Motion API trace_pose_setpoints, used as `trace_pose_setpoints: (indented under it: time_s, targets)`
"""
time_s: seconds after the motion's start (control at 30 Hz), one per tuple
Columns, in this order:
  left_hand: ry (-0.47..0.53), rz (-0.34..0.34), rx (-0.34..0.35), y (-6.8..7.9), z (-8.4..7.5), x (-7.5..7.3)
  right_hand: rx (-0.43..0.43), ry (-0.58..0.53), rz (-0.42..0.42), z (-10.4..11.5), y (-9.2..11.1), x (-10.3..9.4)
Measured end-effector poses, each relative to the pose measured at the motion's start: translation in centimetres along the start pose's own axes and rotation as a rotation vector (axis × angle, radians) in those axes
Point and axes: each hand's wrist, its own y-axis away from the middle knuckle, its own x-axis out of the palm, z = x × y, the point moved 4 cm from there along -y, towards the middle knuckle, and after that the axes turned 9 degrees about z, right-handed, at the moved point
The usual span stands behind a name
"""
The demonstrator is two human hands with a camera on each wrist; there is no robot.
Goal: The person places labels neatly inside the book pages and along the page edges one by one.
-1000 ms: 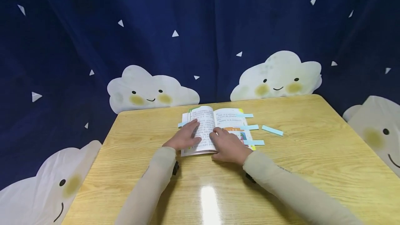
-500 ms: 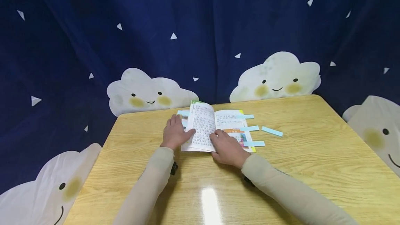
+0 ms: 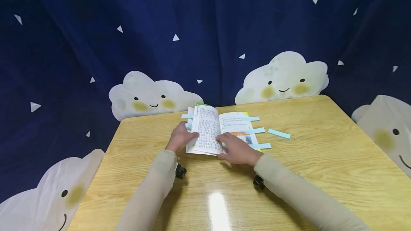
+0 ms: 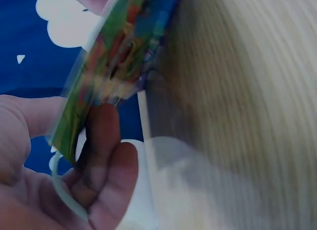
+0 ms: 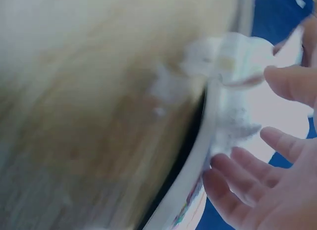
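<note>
An open book [image 3: 208, 129] with printed pages lies near the table's far edge. My left hand [image 3: 179, 136] grips its left side, thumb on the page and fingers beneath. The left wrist view shows the colourful cover [image 4: 116, 57] between thumb and curled fingers. My right hand [image 3: 239, 149] rests by the spine on the lower right page, fingers relaxed and spread in the right wrist view. Pale blue paper strips [image 3: 255, 131] stick out past the right page's edge. Another blue strip [image 3: 187, 116] juts from the left side, with one more beside my left fingers.
A loose blue strip [image 3: 279, 133] lies on the wooden table [image 3: 144, 174] just right of the book. Behind the table hangs a dark blue curtain [image 3: 167, 17] with smiling white clouds. Dark wrist devices [image 3: 180, 171] sit under both sleeves.
My left hand has slid left off the page to the book's left edge and now grips it. The left side has risen slightly, exposing blue strips there. My right hand stays by the spine.
</note>
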Motion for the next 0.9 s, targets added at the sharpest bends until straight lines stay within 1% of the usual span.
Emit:
trace_pose_setpoints:
  time_s: [0.1, 0.2, 0.33, 0.43, 0.57, 0.67, 0.73, 0.77, 0.83, 0.9]
  targets:
    - [0.05, -0.02, 0.012, -0.2, -0.6, 0.0, -0.008, -0.188, 0.037, -0.7, 0.2, -0.6]
    - [0.106, -0.043, 0.027, -0.2, -1.3, -0.2, -0.015, -0.292, 0.047, -1.7, 0.6, -1.1]
    - [0.154, -0.103, 0.031, 0.0, -1.9, -0.6, 0.0, -0.368, 0.027, -3.4, 1.6, -2.1]
    - [0.167, -0.152, 0.019, 0.3, -2.3, -0.8, 0.042, -0.403, 0.013, -5.0, 2.5, -3.0]
    - [0.128, -0.187, 0.026, 1.0, -3.3, -0.6, 0.1, -0.436, 0.004, -7.0, 3.6, -3.8]
    - [0.053, -0.172, 0.043, 1.4, -4.5, -0.2, 0.127, -0.443, -0.009, -7.9, 4.2, -4.5]
    - [0.0, -0.136, 0.059, 1.6, -5.4, 0.3, 0.141, -0.435, -0.018, -8.3, 4.6, -4.8]
    - [-0.005, -0.107, 0.066, 1.6, -5.8, 0.6, 0.148, -0.434, -0.022, -8.5, 4.8, -5.0]
    - [0.024, -0.037, 0.074, 1.6, -6.5, 1.2, 0.17, -0.437, -0.033, -8.8, 5.2, -5.2]
    - [0.094, 0.04, 0.067, 1.3, -7.0, 2.0, 0.183, -0.442, -0.037, -9.2, 5.5, -5.2]
